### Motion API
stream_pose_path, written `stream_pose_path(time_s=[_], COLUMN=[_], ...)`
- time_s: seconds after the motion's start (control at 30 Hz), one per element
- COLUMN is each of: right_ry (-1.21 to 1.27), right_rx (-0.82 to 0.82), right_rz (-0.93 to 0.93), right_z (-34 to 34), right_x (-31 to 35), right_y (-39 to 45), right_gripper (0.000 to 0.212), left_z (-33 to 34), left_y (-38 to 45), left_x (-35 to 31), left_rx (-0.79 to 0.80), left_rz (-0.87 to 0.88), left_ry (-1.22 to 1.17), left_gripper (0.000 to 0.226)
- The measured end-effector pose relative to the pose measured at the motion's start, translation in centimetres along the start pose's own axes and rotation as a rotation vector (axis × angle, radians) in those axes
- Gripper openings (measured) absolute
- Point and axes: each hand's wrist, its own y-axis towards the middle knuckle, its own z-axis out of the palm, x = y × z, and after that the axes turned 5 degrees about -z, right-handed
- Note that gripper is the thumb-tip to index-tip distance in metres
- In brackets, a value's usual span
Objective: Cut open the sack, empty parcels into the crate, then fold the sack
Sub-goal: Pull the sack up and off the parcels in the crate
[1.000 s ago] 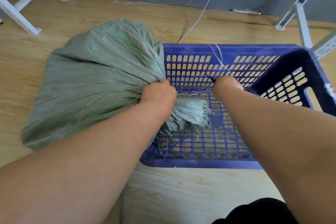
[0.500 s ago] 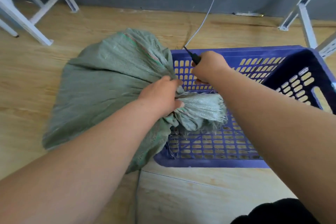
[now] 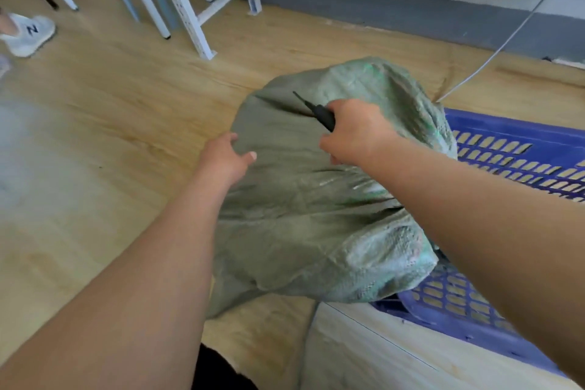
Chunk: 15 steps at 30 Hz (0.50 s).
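Note:
A bulging grey-green woven sack (image 3: 316, 199) lies on the wooden floor, its right end draped over the rim of a blue slotted plastic crate (image 3: 519, 149). My left hand (image 3: 226, 157) reaches to the sack's far left edge, thumb and fingers curling at the fabric there. My right hand (image 3: 356, 131) is over the top of the sack and grips a black-handled cutter (image 3: 318, 111) that points up and left. The sack's mouth is hidden behind my right forearm. No parcels show.
White metal table legs (image 3: 186, 9) stand at the back left, and a person's white sneaker (image 3: 28, 35) is at the far left. A grey cable (image 3: 493, 51) runs from the wall to the crate. Open wooden floor lies left of the sack.
The view has swung left. My left hand let go of the sack's gathered neck and moved to its far left edge. My right hand carried the cutter from the crate over the sack.

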Motion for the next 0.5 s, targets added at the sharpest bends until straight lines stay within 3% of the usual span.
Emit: stream_pose_path(time_s=[0.23,0.37,0.5], right_ry=[-0.362,-0.5,-0.565], right_rx=[-0.063,-0.112,0.005], right_rz=[0.032,0.067,0.057], right_z=[1.9,1.4,1.4], right_x=[1.6,1.7,2.5], right_y=[5.1,7.5,8.8], right_gripper=[0.062,0.066,0.086], left_z=[1.2,1.9,2.6], left_y=[2.4,3.0,2.5], left_x=[1.7,2.2,1.9], left_rx=[0.127,0.194,0.261], left_rz=[-0.059,-0.046,-0.012], left_ry=[-0.094,-0.045,0.007], left_gripper=[0.075,0.079,0.076])
